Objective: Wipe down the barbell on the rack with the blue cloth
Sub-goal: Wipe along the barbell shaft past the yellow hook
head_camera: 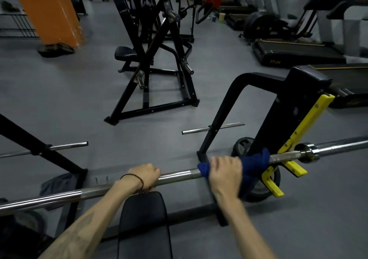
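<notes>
Gripping the blue cloth point(256, 164) around the barbell point(179, 176) with my right hand point(226, 174) by the yellow hook point(294, 167), left hand point(146, 176) wrapped on bare bar.

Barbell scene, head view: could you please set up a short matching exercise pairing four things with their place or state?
Things:
1. left hand
2. right hand
3. blue cloth
4. yellow hook

States:
A. wrapped round the bar
B. grips bare bar
C. carries the bar's right end
D. presses the cloth onto the bar

Pairs: 1-B, 2-D, 3-A, 4-C
</notes>
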A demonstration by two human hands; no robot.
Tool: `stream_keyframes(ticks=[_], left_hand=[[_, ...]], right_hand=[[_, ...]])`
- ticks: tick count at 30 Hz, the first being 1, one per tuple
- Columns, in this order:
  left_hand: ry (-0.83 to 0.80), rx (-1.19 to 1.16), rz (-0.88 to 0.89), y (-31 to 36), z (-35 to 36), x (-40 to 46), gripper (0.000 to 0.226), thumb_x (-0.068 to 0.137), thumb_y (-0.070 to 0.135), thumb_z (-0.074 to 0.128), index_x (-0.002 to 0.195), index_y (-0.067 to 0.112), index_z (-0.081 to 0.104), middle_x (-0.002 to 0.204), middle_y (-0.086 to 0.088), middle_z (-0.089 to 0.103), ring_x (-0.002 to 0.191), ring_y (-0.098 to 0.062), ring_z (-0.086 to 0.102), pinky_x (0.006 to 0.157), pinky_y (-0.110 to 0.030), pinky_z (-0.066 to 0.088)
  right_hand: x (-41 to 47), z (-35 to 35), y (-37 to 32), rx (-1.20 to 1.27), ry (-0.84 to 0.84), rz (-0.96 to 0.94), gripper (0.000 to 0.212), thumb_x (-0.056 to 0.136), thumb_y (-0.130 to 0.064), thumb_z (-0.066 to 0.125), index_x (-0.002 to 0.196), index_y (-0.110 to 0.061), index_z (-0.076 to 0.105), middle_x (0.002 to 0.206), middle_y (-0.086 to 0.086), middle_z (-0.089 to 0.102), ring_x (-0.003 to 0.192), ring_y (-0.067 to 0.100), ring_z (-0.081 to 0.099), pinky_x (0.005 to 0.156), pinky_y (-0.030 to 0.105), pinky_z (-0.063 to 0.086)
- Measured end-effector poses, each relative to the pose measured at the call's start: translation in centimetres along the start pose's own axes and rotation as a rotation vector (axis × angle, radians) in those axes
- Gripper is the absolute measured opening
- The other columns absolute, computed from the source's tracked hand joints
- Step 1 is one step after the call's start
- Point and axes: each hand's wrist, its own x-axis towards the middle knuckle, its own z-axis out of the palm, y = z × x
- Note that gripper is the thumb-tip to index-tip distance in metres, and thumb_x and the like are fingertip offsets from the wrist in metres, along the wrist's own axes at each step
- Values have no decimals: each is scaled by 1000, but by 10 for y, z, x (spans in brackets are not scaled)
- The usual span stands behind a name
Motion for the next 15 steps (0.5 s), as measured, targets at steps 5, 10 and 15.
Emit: stream_keyframes(ticks=[5, 10, 15], left_hand=[[167, 135, 14, -1, 3, -2, 29, 106, 25, 39, 117, 13, 63, 90, -6, 69, 77, -25, 67, 64, -33, 46], [797, 107, 150, -20, 56, -17, 39, 96, 30, 51, 61, 16, 60, 50, -4, 53, 40, -30, 53, 41, -34, 41], [917, 92, 102, -9, 61, -11, 34, 98, 34, 44, 77, 19, 65, 66, 1, 59, 61, -25, 57, 65, -39, 42]], right_hand=[[-53, 17, -73, 141, -164, -396, 43, 106, -47, 35, 127, -19, 60, 111, -3, 62, 105, 17, 53, 110, 36, 35], [-3, -15, 49, -71, -69, -226, 48, 107, -44, 29, 121, -15, 65, 111, 2, 63, 108, 26, 57, 112, 42, 33], [-30, 11, -39, 145, -26, -102, 30, 107, -31, 38, 105, -17, 64, 100, 1, 60, 100, 26, 58, 122, 48, 24]])
